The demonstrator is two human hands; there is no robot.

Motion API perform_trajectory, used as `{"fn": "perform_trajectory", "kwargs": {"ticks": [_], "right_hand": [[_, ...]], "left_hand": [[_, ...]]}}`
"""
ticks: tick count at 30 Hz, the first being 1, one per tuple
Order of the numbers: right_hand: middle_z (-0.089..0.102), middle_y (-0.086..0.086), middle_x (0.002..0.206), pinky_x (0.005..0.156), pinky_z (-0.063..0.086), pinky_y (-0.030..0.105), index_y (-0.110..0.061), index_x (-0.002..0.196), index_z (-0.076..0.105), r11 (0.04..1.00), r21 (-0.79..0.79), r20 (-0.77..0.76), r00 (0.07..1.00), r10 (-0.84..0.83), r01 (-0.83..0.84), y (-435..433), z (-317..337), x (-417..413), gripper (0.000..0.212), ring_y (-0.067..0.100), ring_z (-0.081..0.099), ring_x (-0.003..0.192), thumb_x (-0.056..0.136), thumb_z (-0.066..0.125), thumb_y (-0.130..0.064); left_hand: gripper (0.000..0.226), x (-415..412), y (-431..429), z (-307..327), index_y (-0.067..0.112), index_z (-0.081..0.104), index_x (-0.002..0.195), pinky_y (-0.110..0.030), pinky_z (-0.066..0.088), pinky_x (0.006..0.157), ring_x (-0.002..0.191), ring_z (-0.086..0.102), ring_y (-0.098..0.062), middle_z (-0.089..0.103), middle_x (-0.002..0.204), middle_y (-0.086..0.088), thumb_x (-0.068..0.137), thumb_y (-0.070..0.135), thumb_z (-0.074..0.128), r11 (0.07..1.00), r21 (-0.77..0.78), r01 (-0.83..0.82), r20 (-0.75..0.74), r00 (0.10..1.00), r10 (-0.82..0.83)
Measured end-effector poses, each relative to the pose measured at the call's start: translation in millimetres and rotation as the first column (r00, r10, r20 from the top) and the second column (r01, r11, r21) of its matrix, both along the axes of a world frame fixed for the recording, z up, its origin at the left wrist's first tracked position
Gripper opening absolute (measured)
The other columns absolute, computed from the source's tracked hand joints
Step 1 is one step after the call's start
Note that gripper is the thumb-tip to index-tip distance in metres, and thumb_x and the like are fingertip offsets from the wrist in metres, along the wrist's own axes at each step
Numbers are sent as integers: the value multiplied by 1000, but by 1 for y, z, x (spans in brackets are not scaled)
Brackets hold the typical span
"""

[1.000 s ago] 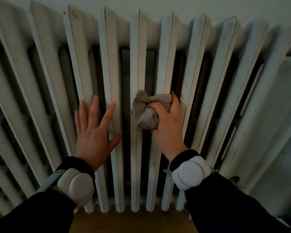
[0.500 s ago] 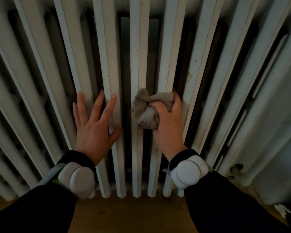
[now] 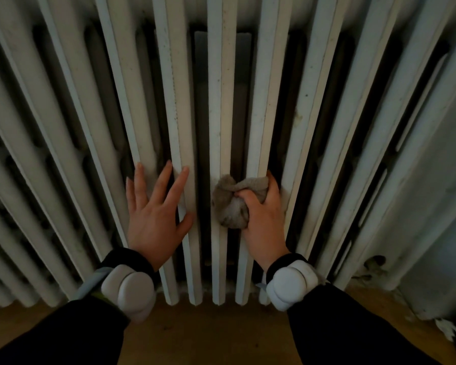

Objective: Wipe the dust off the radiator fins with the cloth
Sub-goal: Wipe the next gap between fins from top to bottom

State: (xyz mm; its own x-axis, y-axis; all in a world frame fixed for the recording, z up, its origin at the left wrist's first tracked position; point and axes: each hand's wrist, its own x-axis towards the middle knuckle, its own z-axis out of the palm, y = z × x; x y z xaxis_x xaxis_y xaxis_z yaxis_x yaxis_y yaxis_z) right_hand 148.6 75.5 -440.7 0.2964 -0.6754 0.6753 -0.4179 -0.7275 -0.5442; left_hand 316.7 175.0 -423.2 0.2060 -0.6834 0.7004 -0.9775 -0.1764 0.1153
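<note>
A right hand (image 3: 261, 214) grips a bunched cloth (image 3: 231, 204) against the radiator (image 3: 311, 101) fins, while the left hand (image 3: 156, 214) rests flat, fingers spread, on neighbouring fins.

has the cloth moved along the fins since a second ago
Yes. The cloth, gripped in the right hand, has slid down the radiator fins. It is now closer to their lower ends by the floor.
</note>
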Motion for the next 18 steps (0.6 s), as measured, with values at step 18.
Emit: {"fn": "perform_trajectory", "kwargs": {"ticks": [18], "right_hand": [[18,22,153,114,23,40,-20,114,60,972,-151,-32,982,-186,179,3,-4,11,48,39,21,140,71,78,-8]], "left_hand": [[94,6,2,-31,34,7,149,-62,2,113,142,-6,-43,14,158,-7,79,36,69,999,36,-31,-57,998,33]]}}
